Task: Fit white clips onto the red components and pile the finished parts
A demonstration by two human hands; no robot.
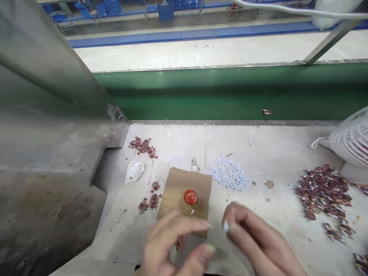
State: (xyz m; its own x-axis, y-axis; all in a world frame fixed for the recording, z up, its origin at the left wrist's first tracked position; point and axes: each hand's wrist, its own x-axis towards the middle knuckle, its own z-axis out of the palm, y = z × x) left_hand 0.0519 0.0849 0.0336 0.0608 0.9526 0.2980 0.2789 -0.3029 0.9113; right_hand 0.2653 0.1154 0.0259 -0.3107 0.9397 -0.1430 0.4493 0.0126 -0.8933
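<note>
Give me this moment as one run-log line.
right hand: pinching small white piece | left hand: thumb and forefinger apart | cardboard: red round item on top | right of cardboard: pale pieces, spread

a green belt (184,101), one big metal panel (54,126) at left side, white cable (287,9) up high, blue box (166,12) far behind

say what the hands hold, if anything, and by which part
The right hand pinches a small whitish piece; which part is too blurred to tell. Whether the left hand holds anything cannot be told.
</note>
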